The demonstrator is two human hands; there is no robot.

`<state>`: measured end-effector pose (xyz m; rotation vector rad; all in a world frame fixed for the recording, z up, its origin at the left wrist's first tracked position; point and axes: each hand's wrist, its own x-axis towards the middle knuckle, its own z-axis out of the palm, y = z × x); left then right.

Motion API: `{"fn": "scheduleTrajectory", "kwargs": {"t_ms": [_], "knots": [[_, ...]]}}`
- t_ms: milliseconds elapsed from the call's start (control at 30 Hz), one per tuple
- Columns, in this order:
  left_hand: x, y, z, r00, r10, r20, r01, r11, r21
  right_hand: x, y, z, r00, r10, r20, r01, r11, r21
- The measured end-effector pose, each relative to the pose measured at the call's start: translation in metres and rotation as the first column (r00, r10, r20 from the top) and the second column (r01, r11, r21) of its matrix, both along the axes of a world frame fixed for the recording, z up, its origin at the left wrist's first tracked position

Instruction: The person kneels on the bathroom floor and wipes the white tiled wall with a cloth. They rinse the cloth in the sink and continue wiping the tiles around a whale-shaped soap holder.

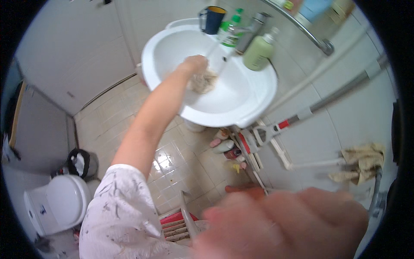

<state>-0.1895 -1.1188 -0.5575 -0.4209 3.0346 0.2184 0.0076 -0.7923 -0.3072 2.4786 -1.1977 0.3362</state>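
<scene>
My left hand [195, 64] reaches down into the white washbasin [239, 97]. Its fingers are closed on a crumpled, greyish-beige cloth [203, 81] that hangs against the bowl. A chrome faucet [250, 30] rises at the basin's back rim, and a pale streak, perhaps running water, comes down from its spout. My right hand [284, 223] looms large and blurred at the lower right, close to the camera and away from the basin. Its fingers look bent, but whether they hold anything is not visible.
A dark blue mug [216, 20], a green-capped pump bottle [232, 31] and a light green pump bottle [258, 53] line the basin's back. A grey-and-red mop [258, 137] leans along the tiled wall by several bottles [223, 146]. Left are a toilet [64, 197] and a bin [81, 163].
</scene>
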Motion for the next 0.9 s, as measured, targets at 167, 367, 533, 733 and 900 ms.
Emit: {"fn": "scheduleTrajectory", "kwargs": {"t_ms": [167, 367, 533, 733, 900], "knots": [[0.01, 0.01, 0.008, 0.999, 0.036, -0.037, -0.034, 0.999, 0.038, 0.002, 0.0, 0.001, 0.999, 0.037, -0.002, -0.037, 0.999, -0.002], [0.017, -0.02, -0.011, 0.995, 0.055, 0.08, -0.053, 0.998, -0.034, -0.002, -0.007, 0.002, 0.994, 0.108, -0.007, -0.108, 0.994, -0.007], [0.014, 0.009, 0.02, 0.996, -0.011, 0.093, 0.017, 0.998, -0.063, -0.008, -0.005, -0.009, 0.999, 0.023, 0.028, -0.023, 1.0, 0.015], [0.008, 0.018, 0.023, 1.0, 0.012, -0.009, -0.011, 0.997, 0.076, -0.063, -0.029, -0.048, 0.912, -0.402, 0.081, 0.383, 0.906, 0.18], [-0.003, -0.009, 0.002, 0.966, 0.024, -0.256, 0.058, 0.95, 0.306, -0.163, -0.117, -0.13, 0.597, -0.758, 0.263, 0.72, 0.651, 0.24]]}}
